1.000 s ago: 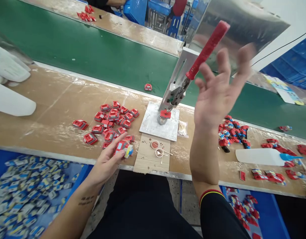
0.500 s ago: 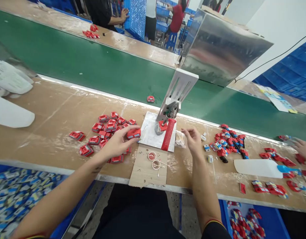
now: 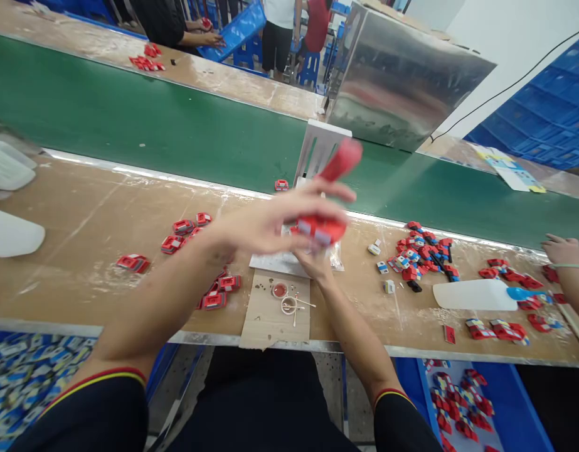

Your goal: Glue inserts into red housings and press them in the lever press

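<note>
My left hand [image 3: 275, 216], blurred by motion, reaches across the clamp fixture with its fingers stretched out. A red toy car part [image 3: 324, 230] with pale patches lies under those fingers, against the thumb. Above the fingertips the clamp's red handle [image 3: 343, 159] points up, also smeared. My right hand [image 3: 312, 260] is below the left one at the fixture; its fingers are mostly hidden behind the left hand and the part. The fixture's slotted metal upright [image 3: 324, 135] rises behind, and its white base plate [image 3: 270, 262] shows underneath.
Red toy parts [image 3: 215, 300] are heaped at left. Two small paint cups [image 3: 280, 289] with cotton swabs stand on cardboard [image 3: 256, 326]. Red-and-blue pieces [image 3: 423, 251] lie at right, near another person's hand [image 3: 564, 250]. A green conveyor belt [image 3: 199, 129] runs behind.
My left hand has carried the red toy car part right, over the fixture. The clamp handle has swung from down to up. My right hand has moved left, under the left hand.
</note>
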The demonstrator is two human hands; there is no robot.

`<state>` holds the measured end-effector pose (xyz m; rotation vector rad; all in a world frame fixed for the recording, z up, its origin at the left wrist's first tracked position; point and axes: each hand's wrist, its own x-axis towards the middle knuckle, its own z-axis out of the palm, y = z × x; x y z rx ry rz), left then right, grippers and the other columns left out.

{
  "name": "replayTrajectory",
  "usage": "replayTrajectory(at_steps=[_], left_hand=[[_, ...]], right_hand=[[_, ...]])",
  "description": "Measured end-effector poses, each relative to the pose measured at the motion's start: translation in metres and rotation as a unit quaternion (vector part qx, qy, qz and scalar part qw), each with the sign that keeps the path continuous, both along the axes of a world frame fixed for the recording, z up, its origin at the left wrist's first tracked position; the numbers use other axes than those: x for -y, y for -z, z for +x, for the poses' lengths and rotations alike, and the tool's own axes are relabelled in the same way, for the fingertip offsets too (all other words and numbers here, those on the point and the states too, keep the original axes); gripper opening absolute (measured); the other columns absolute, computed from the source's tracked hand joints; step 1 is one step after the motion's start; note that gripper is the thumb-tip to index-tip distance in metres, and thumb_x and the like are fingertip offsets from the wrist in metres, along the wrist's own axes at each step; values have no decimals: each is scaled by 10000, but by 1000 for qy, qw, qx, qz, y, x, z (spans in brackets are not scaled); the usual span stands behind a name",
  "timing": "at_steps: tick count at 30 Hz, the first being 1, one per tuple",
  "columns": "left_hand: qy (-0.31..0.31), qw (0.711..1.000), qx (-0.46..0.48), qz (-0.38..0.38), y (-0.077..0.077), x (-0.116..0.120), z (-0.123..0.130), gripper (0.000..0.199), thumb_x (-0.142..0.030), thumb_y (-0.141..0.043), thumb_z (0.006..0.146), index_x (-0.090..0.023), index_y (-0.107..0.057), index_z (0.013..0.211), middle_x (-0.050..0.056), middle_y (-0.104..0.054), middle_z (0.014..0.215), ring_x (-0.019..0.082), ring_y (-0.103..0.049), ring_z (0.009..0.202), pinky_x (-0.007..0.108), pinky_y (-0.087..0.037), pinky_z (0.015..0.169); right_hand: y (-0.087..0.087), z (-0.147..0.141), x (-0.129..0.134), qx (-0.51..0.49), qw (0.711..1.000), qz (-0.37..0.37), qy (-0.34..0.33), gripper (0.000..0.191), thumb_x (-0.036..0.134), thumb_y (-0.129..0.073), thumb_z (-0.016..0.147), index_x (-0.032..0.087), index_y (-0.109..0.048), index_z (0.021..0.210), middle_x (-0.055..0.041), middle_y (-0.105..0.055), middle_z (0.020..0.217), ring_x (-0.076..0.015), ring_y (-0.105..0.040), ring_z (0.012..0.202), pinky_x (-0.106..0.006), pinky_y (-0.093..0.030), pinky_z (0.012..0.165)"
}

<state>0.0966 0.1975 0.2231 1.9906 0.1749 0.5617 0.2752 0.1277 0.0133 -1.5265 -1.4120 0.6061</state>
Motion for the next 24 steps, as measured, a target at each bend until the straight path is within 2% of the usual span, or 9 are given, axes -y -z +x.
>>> replayTrajectory(at_steps=[3,6,9,12,14,16,18,21,24], left_hand=[[-82,995,53,-10,-25,-29,20,318,-279,-881,811,-194,-805,1108,79,-709,1354,365,-645,1404,450,-631,1002],[-105,992,69,-21,-19,-26,2,350,-313,-889,787,-185,-798,1100,66,-736,1280,349,-688,1321,427,-642,962],[-135,988,62,-42,23,2,-42,375,-380,-852,820,-232,-803,1161,96,-774,1232,314,-754,1128,410,-669,900],[-223,973,-5,-52,88,24,-70,381,-382,-808,876,-236,-781,1227,107,-811,1134,288,-772,1052,386,-662,906],[-273,960,-45,-49,130,24,-67,460,-377,-789,888,-200,-725,1307,100,-811,1104,259,-778,995,389,-648,924],[-297,952,-57,-49,160,15,-50,468,-337,-775,871,-163,-691,1298,103,-806,1091,251,-779,979,399,-636,938],[-303,950,-60,-47,178,0,-30,422,-292,-769,860,-146,-684,1247,116,-806,1106,253,-780,1002,403,-624,959],[-288,955,-63,-43,183,-17,-8,411,-250,-794,843,-161,-690,1230,98,-818,1074,240,-779,963,388,-621,940],[-267,961,-64,-35,179,-22,3,411,-220,-810,835,-180,-704,1230,86,-831,1086,233,-772,951,383,-619,925]], right_hand=[[-1,20,18,-50,997,23,46,453,541,-719,841,250,-617,1172,-86,-793,1116,-268,-785,981,-435,-642,885],[-11,66,13,-58,994,12,89,396,585,-581,913,247,-606,1118,-75,-779,1020,-231,-772,858,-359,-607,735],[-31,123,-31,-7,991,-35,130,349,573,-581,934,230,-625,976,-51,-733,863,-206,-691,769,-330,-552,700],[-50,164,-94,79,981,-105,146,284,460,-781,877,203,-658,889,-70,-732,854,-231,-672,863,-361,-559,816],[-58,176,-129,132,970,-148,144,284,420,-819,911,173,-702,987,-89,-756,994,-237,-694,960,-395,-585,901],[-61,178,-150,173,959,-177,137,304,432,-767,992,168,-711,1131,-79,-750,1143,-222,-716,1028,-425,-615,945],[-60,177,-155,203,952,-183,135,323,438,-764,997,161,-715,1158,-94,-742,1183,-243,-720,1071,-462,-618,971],[-64,176,-144,237,947,-136,171,403,458,-768,963,122,-706,1178,-218,-710,1258,-372,-646,1247,-573,-526,1093],[-83,169,-120,251,937,-20,242,559,556,-404,1106,130,-561,1432,-261,-549,1496,-415,-479,1470,-658,-391,1216]])
